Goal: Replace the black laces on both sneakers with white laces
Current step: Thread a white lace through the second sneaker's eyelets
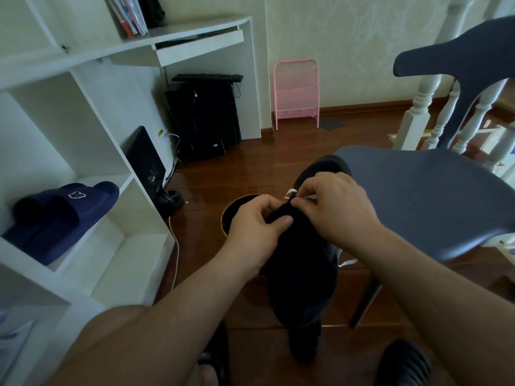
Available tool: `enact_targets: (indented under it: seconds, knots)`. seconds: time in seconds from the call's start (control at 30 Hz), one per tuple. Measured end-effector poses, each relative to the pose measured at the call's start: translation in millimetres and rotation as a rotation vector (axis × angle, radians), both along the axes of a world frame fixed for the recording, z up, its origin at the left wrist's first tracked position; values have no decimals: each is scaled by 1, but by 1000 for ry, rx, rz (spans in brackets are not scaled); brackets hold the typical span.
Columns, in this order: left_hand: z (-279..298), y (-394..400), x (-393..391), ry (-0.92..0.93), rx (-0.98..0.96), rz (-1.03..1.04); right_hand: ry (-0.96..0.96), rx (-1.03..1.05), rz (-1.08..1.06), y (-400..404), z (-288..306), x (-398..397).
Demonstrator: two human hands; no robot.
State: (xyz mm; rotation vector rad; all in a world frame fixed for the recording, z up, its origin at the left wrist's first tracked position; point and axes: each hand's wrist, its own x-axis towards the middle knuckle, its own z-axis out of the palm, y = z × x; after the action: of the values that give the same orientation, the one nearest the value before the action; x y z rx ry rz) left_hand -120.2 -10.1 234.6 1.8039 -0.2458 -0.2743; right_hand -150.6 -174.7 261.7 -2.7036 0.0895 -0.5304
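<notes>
Grey plastic chair (418, 196) on right, beside hands. Black fabric sneaker (301, 260) held mid-air above dark wooden floor (250, 168); soft, light probably. Left hand (250, 227) gripping upper. Right hand (337, 207) pinching thin white lace (291, 193) — floppy, slippery; best grabbed near tip.

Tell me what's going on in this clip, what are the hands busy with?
A person is lacing a black sneaker held up in front of them. The left hand grips the shoe near its top, while the right hand pinches a white lace at the eyelets. Another stretch of white lace hangs out below the right wrist. A second dark shoe sits behind, beside a grey chair.
</notes>
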Motion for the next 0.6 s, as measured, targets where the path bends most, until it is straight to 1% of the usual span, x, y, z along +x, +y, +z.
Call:
enact_targets:
  seconds: [0.17,0.3,0.37,0.47,0.6]
  knots:
    - [-2,1,-5,-120,29,26,14,11,-38,1,3,-1]
    - [-1,2,-2,-193,24,175,49,75,8,1,6,-1]
    - [0,3,0,-217,18,203,47,80,40,1,5,-1]
    - [-1,2,-1,-203,-19,163,22,72,15,1,5,-2]
    - [-3,-3,-4,-165,-44,139,-72,153,-61,0,4,-3]
